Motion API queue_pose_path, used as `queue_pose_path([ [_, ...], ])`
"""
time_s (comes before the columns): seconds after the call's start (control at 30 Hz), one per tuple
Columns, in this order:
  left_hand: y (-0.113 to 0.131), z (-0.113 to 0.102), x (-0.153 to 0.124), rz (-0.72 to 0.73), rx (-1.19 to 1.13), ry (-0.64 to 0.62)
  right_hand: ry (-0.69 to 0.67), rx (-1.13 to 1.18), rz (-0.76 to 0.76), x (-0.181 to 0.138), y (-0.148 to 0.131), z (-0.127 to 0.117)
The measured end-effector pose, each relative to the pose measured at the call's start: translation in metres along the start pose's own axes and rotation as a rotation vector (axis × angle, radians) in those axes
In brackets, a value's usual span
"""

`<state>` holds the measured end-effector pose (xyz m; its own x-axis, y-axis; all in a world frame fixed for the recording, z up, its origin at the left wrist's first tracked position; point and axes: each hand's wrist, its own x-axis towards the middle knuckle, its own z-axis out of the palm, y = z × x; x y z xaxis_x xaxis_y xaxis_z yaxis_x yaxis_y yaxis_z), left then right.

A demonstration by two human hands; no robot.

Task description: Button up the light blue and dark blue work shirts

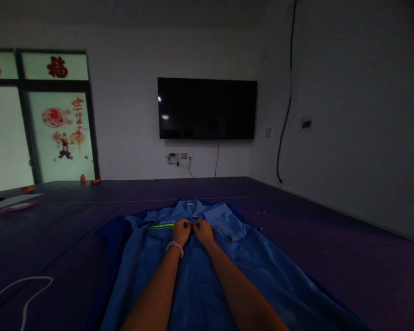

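A blue work shirt (255,271) lies spread on a dark purple table (348,257), collar away from me, with a yellow-green stripe across the chest. My left hand (181,230), with a pale band on the wrist, and my right hand (203,230) meet at the shirt's front placket just below the collar. Both hands are closed, fingers pinched on the fabric there. What exactly sits between the fingertips is too small to make out.
A white cable (24,294) loops on the table at the near left. Papers and small orange items (27,189) lie at the far left. A black wall television (207,108) hangs ahead; a decorated glass door (60,138) stands left.
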<state>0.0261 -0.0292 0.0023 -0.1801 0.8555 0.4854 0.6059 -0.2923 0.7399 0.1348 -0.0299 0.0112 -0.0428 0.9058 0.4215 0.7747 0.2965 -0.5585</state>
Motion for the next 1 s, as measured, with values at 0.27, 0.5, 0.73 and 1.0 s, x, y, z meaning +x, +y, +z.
queue_pose_path([
  [0.27,0.0002,-0.0004,-0.0011,0.009,-0.002,-0.013,-0.013,-0.009,-0.001,0.0006,0.0011,0.0012],
  [0.5,0.0005,-0.0012,-0.0015,0.04,-0.037,-0.004,-0.008,-0.013,0.001,0.001,0.0021,0.0016],
  [0.73,-0.0003,-0.001,-0.0009,0.066,-0.078,-0.008,-0.003,-0.019,-0.008,0.0012,0.0038,0.002],
  [1.0,-0.0027,-0.0008,-0.0008,0.084,-0.104,-0.025,-0.011,-0.025,-0.024,0.0022,0.0053,0.0027],
])
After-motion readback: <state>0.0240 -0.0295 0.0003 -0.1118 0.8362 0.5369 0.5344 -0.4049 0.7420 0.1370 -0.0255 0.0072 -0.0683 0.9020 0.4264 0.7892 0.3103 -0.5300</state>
